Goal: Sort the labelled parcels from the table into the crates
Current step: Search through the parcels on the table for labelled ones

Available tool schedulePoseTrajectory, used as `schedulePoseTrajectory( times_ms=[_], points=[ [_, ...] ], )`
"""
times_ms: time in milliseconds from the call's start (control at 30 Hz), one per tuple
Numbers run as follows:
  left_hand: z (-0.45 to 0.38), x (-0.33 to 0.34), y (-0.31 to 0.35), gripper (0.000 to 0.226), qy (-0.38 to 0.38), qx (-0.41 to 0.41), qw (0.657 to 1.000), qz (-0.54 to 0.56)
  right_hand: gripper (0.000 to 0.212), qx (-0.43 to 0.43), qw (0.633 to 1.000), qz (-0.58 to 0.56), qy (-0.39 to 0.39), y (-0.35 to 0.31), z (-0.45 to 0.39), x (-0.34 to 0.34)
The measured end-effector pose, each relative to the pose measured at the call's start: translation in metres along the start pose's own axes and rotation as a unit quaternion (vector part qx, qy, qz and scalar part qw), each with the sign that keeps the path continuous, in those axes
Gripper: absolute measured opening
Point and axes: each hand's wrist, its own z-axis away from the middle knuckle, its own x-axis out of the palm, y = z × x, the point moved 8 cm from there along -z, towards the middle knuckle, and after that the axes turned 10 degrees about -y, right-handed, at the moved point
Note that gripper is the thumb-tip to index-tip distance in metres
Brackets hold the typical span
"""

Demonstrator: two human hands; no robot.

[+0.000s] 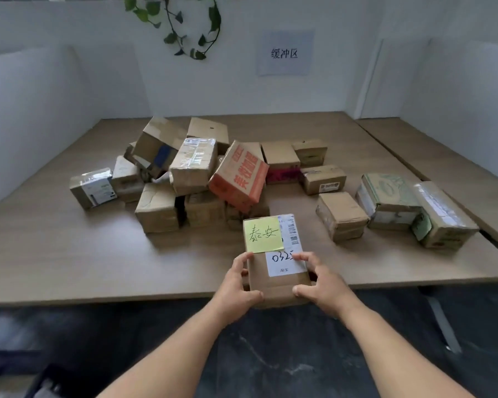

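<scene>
We see both hands on one parcel at the near edge of the tabletop. Left hand has its grip curled round the parcel's left side, thumb on the near corner; right hand curls round the right side, fingertips on the white label, thumb on the near face. Parcel sits between the two palms, its near end overhanging the tabletop edge.

Parcel: plain brown cardboard, rectangular, slightly creased. Yellow sticky note with handwritten characters on its far half; a barcode beside it.

Beyond, mid-tabletop, a loose heap of cardboard boxes, several taped, some tilted; an orange-printed box leans just behind the held parcel. To the right, a green-printed box and a taped one touching it. White partition walls around; a paper sign and trailing plant on the back wall.
</scene>
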Motion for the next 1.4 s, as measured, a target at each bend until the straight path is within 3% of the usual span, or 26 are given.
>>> schedulePoseTrajectory(
  times_ms=[533,800,1100,1400],
  points=[
    [0.230,-0.115,-0.122,0.086,0.159,-0.034,0.984,0.069,0.068,-0.067,0.985,0.062,-0.145,-0.142,0.048,0.209],
    [0.321,-0.165,-0.180,0.086,0.255,-0.077,0.957,0.115,0.066,-0.132,0.951,0.126,-0.252,-0.212,0.040,0.311],
    [0.417,-0.180,-0.220,0.086,0.401,-0.153,0.885,0.181,0.056,-0.206,0.877,0.178,-0.395,-0.267,0.030,0.418],
    [0.522,-0.145,-0.260,0.086,0.537,-0.212,0.781,0.236,0.056,-0.288,0.784,0.210,-0.509,-0.296,0.080,0.533]
  ],
)
